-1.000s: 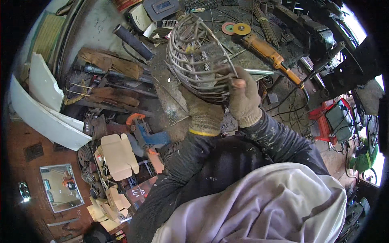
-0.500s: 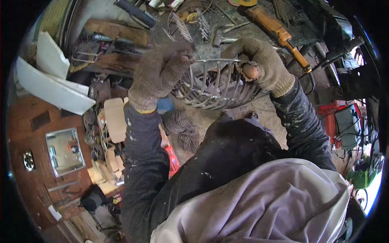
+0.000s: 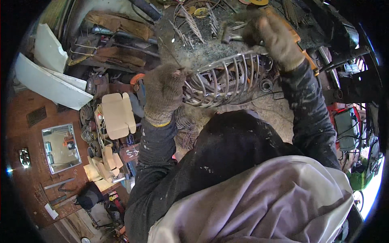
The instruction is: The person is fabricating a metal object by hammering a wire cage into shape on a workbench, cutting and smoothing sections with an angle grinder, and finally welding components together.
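Observation:
A cage of curved, shiny metal rods (image 3: pixel 227 81) rests tilted at the near edge of the workbench. My left hand (image 3: pixel 164 91), in a brown knitted glove, is closed round the left end of its top bar. My right hand (image 3: pixel 277 40), gloved alike, is off the cage and above the bench. Its fingers are smeared by motion beside the handle of a hammer (image 3: pixel 227 35), and I cannot tell whether they touch it. Under that hand lies an orange power tool (image 3: pixel 298 38), partly covered by the glove.
Several twisted metal pieces (image 3: pixel 192 26) and yellow discs (image 3: pixel 201 12) lie on the dark workbench (image 3: pixel 202 52). White curved panels (image 3: pixel 56 87) stand at the left, near an open cardboard box (image 3: pixel 117 115). A red and grey machine (image 3: pixel 346 125) is at the right.
My right hand has let go of the cage's top bar and moved up and right towards the hammer's handle. The left hand keeps its hold; the cage's right end has risen slightly.

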`<state>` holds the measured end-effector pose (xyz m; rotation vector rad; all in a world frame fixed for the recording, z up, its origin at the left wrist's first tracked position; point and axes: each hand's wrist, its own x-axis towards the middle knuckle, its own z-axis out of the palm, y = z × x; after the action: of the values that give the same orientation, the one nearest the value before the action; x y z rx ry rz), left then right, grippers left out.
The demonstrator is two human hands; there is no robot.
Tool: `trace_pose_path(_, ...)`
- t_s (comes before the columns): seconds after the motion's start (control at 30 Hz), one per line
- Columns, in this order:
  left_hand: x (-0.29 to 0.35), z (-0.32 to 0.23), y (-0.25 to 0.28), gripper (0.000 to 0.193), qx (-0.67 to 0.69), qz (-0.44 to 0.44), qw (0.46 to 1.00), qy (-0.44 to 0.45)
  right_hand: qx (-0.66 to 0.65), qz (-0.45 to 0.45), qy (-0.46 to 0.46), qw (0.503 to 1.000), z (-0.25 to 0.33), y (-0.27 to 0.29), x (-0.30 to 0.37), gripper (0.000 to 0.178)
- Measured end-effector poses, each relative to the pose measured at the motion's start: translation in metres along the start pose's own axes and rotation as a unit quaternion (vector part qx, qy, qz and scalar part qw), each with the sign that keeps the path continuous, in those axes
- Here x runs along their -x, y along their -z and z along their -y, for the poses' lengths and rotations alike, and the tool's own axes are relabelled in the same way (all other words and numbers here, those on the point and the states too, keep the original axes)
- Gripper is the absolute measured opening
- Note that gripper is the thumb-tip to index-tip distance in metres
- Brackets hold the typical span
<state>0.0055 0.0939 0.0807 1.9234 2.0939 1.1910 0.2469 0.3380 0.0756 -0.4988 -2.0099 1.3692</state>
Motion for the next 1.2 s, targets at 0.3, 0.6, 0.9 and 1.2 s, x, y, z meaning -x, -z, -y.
trace_pose_path(0.3,0.027,0.036,0.035,0.026,-0.103,-0.091,0.991,-0.008,0.538,0.028,-0.088,0.838,-0.12,-0.037,-0.013,0.047)
trace_pose_path(0.6,0.099,0.131,0.009,0.027,0.252,-0.096,0.956,0.113,0.58,0.06,-0.143,0.8,-0.123,-0.051,-0.026,0.042)
trace_pose_path(0.9,0.075,0.115,0.021,0.017,-0.134,-0.096,0.982,-0.095,-0.026,-0.279,-0.194,0.94,-0.009,-0.161,0.124,0.041)
trace_pose_path(1.2,0.077,0.092,-0.019,0.032,-0.147,-0.003,0.984,-0.102,0.002,-0.16,-0.188,0.969,0.063,-0.201,0.171,0.044)
